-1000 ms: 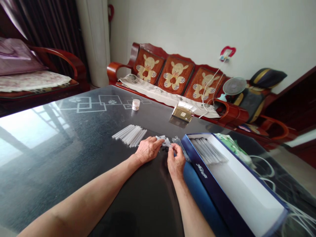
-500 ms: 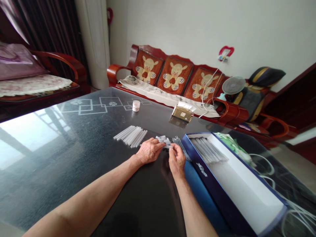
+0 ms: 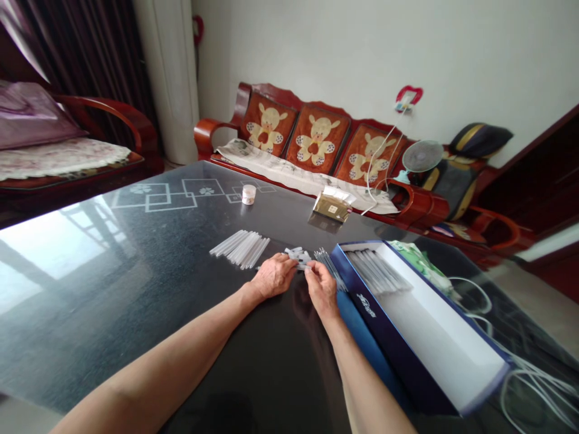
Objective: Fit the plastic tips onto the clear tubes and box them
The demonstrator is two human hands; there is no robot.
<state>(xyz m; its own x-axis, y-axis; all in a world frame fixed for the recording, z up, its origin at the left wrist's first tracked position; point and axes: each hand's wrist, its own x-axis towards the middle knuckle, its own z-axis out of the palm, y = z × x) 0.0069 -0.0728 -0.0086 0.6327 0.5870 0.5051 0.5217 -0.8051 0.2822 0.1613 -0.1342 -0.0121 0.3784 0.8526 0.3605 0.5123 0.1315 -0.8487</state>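
My left hand [image 3: 275, 275] is closed with its fingertips together, round a slim pen-like tube mostly hidden by the hand. Facing it, my right hand [image 3: 322, 289] pinches a small whitish cap-like piece [image 3: 303, 267] at the tube's right end; whether the two are joined I cannot tell. Just beyond the fingertips lies a small heap of white caps [image 3: 296, 253]. To the left is a row of translucent white tubes [image 3: 240, 247], like pen barrels. Thin pen refills [image 3: 329, 265] lie to the right, against a long blue box [image 3: 434, 337].
Several pen-like sticks [image 3: 379, 272] lie at the far end inside the box. Beyond it are a green packet [image 3: 420, 265] and white cables [image 3: 534, 374]. A small white cup [image 3: 248, 194] and a tissue pack [image 3: 332, 206] stand farther back on the dark glossy table [image 3: 181, 253].
My hands stay close together over the same spot, the fingertips slightly nearer each other. The view has shifted a little, so the box appears farther left.
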